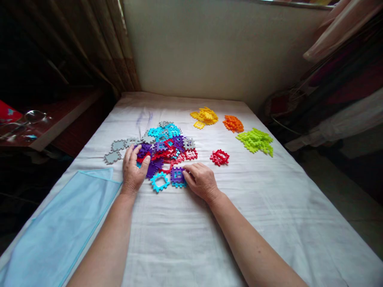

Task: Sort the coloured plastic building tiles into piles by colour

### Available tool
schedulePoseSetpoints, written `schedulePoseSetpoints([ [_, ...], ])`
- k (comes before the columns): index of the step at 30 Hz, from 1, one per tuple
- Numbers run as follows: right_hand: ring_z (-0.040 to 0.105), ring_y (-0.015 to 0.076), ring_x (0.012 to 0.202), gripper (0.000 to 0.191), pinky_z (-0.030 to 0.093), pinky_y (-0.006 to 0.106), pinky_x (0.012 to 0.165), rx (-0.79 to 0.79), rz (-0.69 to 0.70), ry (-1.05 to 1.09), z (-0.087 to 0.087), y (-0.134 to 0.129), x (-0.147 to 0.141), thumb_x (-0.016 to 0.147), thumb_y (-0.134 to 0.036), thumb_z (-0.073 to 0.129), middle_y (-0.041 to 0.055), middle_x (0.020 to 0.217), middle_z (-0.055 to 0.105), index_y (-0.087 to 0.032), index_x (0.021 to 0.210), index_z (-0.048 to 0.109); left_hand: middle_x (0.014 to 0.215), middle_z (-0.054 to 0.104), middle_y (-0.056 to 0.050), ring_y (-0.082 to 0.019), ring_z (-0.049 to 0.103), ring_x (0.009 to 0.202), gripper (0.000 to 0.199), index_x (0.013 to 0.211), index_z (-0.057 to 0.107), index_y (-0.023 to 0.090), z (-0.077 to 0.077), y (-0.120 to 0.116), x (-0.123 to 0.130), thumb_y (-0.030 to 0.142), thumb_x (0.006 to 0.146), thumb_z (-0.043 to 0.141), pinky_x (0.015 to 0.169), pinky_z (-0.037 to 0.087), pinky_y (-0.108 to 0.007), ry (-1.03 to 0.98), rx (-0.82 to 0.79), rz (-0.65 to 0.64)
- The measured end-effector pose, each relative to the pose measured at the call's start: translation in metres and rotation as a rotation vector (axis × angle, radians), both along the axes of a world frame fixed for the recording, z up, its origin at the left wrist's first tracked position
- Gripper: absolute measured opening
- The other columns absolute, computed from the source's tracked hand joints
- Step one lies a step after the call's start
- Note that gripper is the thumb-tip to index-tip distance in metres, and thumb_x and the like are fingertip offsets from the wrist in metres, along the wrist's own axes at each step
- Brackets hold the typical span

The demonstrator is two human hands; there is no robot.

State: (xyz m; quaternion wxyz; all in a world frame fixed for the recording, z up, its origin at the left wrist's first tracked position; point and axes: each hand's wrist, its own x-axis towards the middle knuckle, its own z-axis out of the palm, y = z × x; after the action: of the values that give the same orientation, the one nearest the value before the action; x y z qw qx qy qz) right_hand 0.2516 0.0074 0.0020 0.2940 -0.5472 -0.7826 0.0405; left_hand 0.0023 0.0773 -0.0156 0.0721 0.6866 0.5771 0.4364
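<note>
A mixed pile of toothed plastic building tiles in purple, red point(163, 153), blue and grey lies on the white sheet. My left hand point(133, 171) rests at the pile's left side, thumb apart from the fingers, against purple tiles point(144, 149). At the near edge, my right hand point(202, 179) has its curled fingers at the right side of a purple window tile point(177, 174), which lies over a blue one. Its fingertips are partly hidden. Between the hands lies a blue frame tile point(154, 184). Grey tiles point(119, 144) spread out left of the pile.
Single-colour heaps of yellow point(206, 115), orange point(233, 124) and lime green tiles point(255, 141) sit at the back right. Nearer is a small group of red tiles point(220, 157). A folded light blue cloth point(62, 223) covers the left front of the sheet point(269, 223).
</note>
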Motion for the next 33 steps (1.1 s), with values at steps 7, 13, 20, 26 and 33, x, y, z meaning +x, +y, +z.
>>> schedulePoseSetpoints([
  [7, 0.064, 0.0203, 0.085, 0.021, 0.047, 0.031, 0.080, -0.035, 0.093, -0.002, 0.002, -0.009, -0.030, 0.095, -0.024, 0.052, 0.0066, 0.091, 0.073, -0.020, 0.102, 0.070, 0.136, 0.057, -0.020, -0.029, 0.051, 0.131, 0.050, 0.123, 0.062, 0.013, -0.003, 0.003, 0.003, 0.049, 0.091, 0.049, 0.115, 0.035, -0.046, -0.017, 0.033, 0.043],
  [13, 0.063, 0.0187, 0.093, 0.034, 0.047, 0.027, 0.076, -0.172, -0.016, -0.046, 0.006, 0.010, -0.026, 0.091, -0.013, 0.052, 0.0053, 0.104, 0.070, -0.026, 0.116, 0.070, 0.133, 0.060, -0.019, -0.028, 0.054, 0.128, 0.047, 0.120, 0.063, 0.013, -0.004, 0.005, 0.003, 0.046, 0.091, 0.048, 0.114, 0.037, -0.045, -0.038, 0.046, 0.056],
  [20, 0.057, 0.0180, 0.089, 0.028, 0.042, 0.027, 0.072, -0.167, 0.096, -0.238, 0.013, 0.020, -0.026, 0.095, -0.022, 0.053, 0.0055, 0.101, 0.065, -0.032, 0.114, 0.071, 0.133, 0.061, -0.017, -0.026, 0.055, 0.128, 0.043, 0.119, 0.064, 0.016, -0.005, 0.004, 0.004, 0.045, 0.091, 0.050, 0.114, 0.037, -0.044, -0.043, 0.048, 0.066],
  [26, 0.053, 0.0163, 0.082, 0.021, 0.038, 0.026, 0.069, -0.081, 0.077, -0.198, 0.008, 0.015, -0.025, 0.098, -0.034, 0.053, 0.0044, 0.092, 0.062, -0.028, 0.100, 0.073, 0.134, 0.060, -0.017, -0.027, 0.053, 0.129, 0.043, 0.119, 0.063, 0.016, -0.005, 0.003, 0.003, 0.045, 0.090, 0.052, 0.114, 0.036, -0.046, -0.030, 0.029, 0.062],
  [33, 0.056, 0.0197, 0.094, 0.024, 0.042, 0.032, 0.081, 0.064, 0.154, -0.074, -0.001, 0.018, -0.022, 0.098, -0.037, 0.053, 0.0078, 0.103, 0.066, -0.022, 0.095, 0.071, 0.133, 0.060, -0.018, -0.029, 0.054, 0.129, 0.045, 0.119, 0.064, 0.014, -0.003, 0.003, 0.003, 0.045, 0.089, 0.050, 0.113, 0.037, -0.046, -0.022, 0.018, 0.064],
])
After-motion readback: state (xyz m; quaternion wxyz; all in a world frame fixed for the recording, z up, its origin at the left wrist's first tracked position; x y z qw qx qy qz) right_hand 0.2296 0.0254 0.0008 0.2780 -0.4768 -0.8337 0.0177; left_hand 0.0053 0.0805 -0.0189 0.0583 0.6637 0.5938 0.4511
